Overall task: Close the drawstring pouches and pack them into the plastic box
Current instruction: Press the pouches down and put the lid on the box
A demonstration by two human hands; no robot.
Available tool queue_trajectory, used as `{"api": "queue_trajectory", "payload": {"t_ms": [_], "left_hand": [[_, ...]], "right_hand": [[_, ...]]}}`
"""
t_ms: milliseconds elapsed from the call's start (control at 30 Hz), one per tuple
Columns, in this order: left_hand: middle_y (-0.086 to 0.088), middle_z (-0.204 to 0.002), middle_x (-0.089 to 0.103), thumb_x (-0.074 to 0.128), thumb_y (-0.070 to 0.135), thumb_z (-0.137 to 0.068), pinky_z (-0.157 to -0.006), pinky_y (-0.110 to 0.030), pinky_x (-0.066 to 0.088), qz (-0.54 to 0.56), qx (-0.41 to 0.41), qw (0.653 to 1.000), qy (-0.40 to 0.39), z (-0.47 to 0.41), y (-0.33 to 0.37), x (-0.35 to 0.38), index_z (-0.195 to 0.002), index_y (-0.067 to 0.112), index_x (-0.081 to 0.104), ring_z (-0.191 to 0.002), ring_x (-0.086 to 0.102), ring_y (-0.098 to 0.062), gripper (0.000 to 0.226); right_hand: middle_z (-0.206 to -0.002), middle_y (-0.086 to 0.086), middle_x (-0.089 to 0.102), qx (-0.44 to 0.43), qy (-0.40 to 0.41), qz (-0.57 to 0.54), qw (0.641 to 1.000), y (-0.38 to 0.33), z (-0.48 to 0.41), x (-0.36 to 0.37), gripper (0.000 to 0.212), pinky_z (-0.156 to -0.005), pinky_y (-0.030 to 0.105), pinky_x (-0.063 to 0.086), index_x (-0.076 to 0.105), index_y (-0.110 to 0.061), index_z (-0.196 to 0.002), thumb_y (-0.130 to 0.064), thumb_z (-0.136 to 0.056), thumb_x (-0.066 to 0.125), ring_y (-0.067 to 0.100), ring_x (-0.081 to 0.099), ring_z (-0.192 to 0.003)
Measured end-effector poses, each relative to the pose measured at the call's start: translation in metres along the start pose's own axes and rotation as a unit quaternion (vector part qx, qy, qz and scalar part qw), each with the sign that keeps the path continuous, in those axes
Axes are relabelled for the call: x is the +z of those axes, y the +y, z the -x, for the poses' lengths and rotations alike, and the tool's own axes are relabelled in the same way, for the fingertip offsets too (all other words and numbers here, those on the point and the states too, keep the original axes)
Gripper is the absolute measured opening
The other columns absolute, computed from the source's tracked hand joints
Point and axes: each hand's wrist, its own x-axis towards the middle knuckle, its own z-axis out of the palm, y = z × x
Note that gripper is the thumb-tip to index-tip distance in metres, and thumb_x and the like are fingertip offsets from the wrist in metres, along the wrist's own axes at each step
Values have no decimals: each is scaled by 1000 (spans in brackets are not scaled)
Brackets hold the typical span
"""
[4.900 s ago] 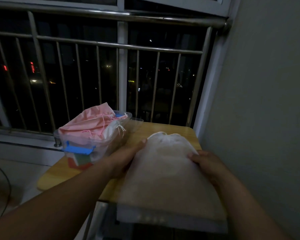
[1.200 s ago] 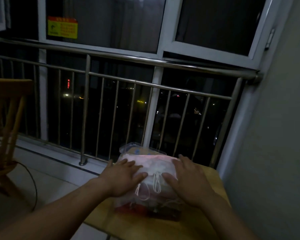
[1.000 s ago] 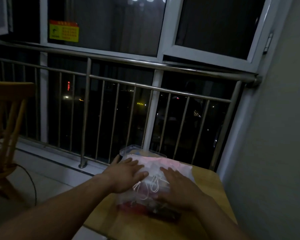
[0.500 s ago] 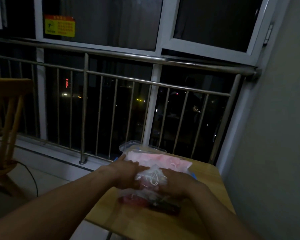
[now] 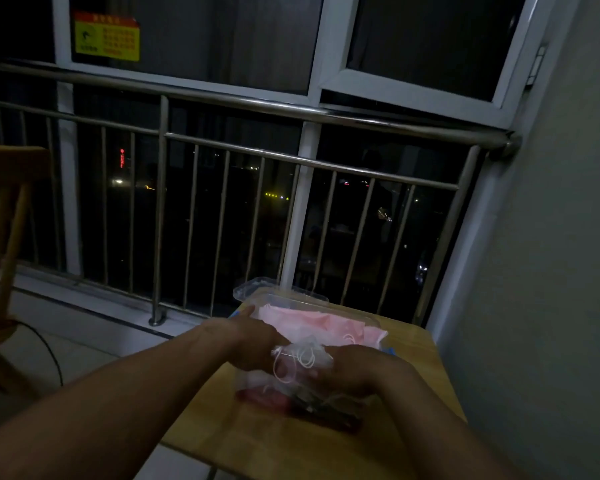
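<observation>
A clear plastic box (image 5: 253, 386) stands on a small wooden table (image 5: 409, 344). Inside lie pink drawstring pouches (image 5: 312, 322) and, on top at the near end, a white pouch (image 5: 307, 349) with loose white cords. My left hand (image 5: 250, 341) grips the white pouch from the left, thumb stretched along the box's rim. My right hand (image 5: 357, 370) grips it from the right. The pouch is bunched up between the two hands. Red and dark items show through the box's bottom. The light is dim.
The clear lid (image 5: 257, 287) lies behind the box at the table's far edge. A steel railing (image 5: 291, 161) and a window stand close behind. A grey wall (image 5: 551, 271) bounds the right. A wooden chair (image 5: 4, 216) is at far left, with a cable on the floor.
The white pouch went from the table into the box. My hands, spread flat on it a second ago, have drawn together and bunched it up between them.
</observation>
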Motion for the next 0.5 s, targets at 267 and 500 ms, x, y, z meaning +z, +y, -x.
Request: {"api": "queue_trajectory", "payload": {"t_ms": [267, 500], "left_hand": [[4, -170, 21, 51, 87, -79, -126, -58, 1, 64, -4, 992, 111, 11, -10, 16, -159, 50, 5, -157, 18, -23, 100], [13, -168, 26, 27, 72, -100, -127, -45, -4, 257, 3, 928, 269, 15, -22, -18, -159, 42, 28, -155, 14, -3, 67]], "right_hand": [[-165, -9, 35, -58, 113, 17, 992, 0, 35, -3, 109, -117, 43, 36, 25, -44, -159, -97, -68, 52, 20, 39, -146], [-143, -10, 56, -102, 231, -79, 964, -8, 39, -63, 73, -107, 40, 43, 54, -40, -141, -85, -90, 27, 16, 53, -127]]}}
